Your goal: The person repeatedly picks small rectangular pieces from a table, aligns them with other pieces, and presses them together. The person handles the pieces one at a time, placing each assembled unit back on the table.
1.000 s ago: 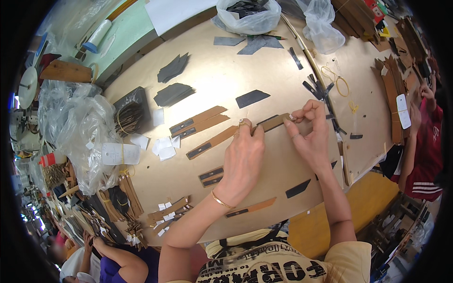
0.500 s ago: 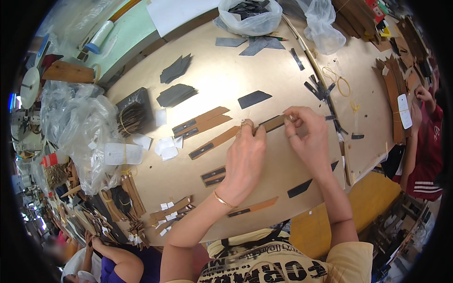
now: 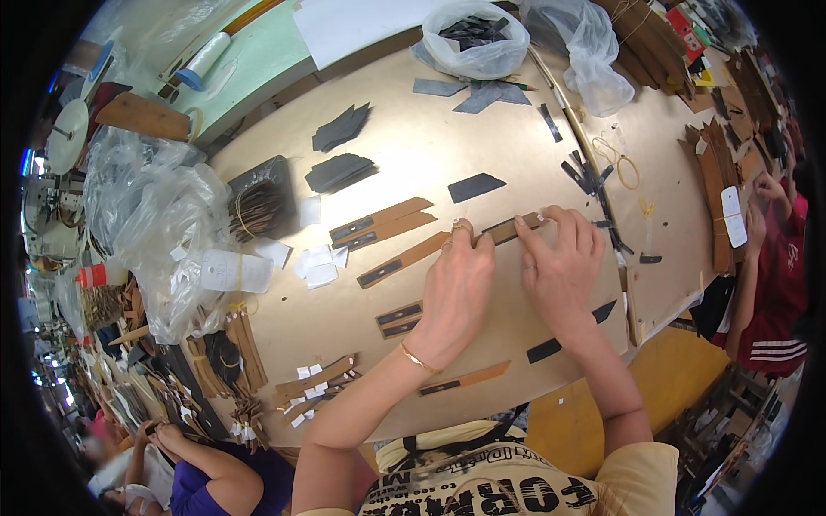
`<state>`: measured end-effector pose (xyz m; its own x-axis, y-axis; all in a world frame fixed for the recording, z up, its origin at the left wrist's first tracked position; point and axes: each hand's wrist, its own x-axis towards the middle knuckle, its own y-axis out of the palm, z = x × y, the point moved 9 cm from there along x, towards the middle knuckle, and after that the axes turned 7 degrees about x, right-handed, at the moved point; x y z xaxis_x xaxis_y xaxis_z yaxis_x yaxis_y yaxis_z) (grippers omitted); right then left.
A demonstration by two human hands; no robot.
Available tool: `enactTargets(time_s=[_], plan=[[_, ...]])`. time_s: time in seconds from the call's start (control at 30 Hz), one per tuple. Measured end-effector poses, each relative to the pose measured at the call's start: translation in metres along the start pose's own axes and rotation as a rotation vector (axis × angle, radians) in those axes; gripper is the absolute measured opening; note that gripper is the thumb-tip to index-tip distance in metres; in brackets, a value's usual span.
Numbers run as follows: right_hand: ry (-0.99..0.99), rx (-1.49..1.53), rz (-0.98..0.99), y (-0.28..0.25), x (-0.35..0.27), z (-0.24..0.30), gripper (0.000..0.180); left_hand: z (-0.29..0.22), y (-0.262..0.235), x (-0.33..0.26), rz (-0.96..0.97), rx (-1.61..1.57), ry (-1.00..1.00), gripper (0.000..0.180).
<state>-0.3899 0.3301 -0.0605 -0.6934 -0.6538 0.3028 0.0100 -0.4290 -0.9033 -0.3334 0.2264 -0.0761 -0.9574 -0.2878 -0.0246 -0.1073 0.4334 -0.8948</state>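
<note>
Between my hands a brown leather strip (image 3: 506, 230) with a dark edge lies on the table. My left hand (image 3: 459, 288) holds its left end, fingers curled and pinched together. At the other end, my right hand (image 3: 564, 267) grips the strip between thumb and fingers. A brown strip with a dark inlay (image 3: 400, 261) extends leftward from my left hand; two similar strips (image 3: 383, 221) lie beyond it. A dark slanted piece (image 3: 476, 187) rests just past the held strip. Nearer me are a short pair of inlaid strips (image 3: 399, 321) and another strip (image 3: 465, 378).
Dark pieces lie in stacks (image 3: 342, 174) at the far left, beside a banded bundle (image 3: 255, 211). A plastic bag of black scraps (image 3: 473, 39) stands at the back. A wooden rail (image 3: 575, 120) crosses the right side. A co-worker in red (image 3: 779, 275) handles strips there.
My right fingers have come down lower and flatter over the strip's right end. My left hand keeps its hold. The whole view has shifted slightly, so the table appears farther right.
</note>
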Motion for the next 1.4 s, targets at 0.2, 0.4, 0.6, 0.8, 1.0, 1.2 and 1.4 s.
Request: enactTargets(time_s=[0.2, 0.4, 0.6, 0.8, 1.0, 1.2, 1.4], plan=[[0.105, 0.088, -0.033, -0.02, 0.003, -0.021, 0.044, 0.01, -0.007, 0.004, -0.097, -0.068, -0.018, 0.015], [-0.079, 0.396, 0.019, 0.002, 0.0, 0.029, 0.051, 0.025, -0.016, 0.013, -0.078, -0.3, -0.054, 0.016], [0.092, 0.58, 0.099, 0.018, 0.014, 0.017, 0.049, 0.033, -0.021, 0.017, -0.072, -0.602, -0.157, 0.024], [0.358, 0.856, 0.108, 0.023, 0.017, -0.007, 0.041, 0.03, -0.032, 0.005, -0.25, -0.472, -0.058, 0.02], [0.44, 0.949, 0.156, 0.029, 0.017, -0.016, 0.032, 0.008, -0.015, -0.012, -0.34, -0.032, 0.13, 0.016], [0.512, 1.075, 0.156, 0.039, 0.011, -0.027, 0.023, -0.012, 0.001, -0.02, -0.365, 0.36, 0.301, 0.022], [0.504, 1.098, 0.131, 0.038, 0.013, -0.029, 0.02, -0.023, 0.005, -0.014, -0.25, 0.477, 0.292, 0.025]])
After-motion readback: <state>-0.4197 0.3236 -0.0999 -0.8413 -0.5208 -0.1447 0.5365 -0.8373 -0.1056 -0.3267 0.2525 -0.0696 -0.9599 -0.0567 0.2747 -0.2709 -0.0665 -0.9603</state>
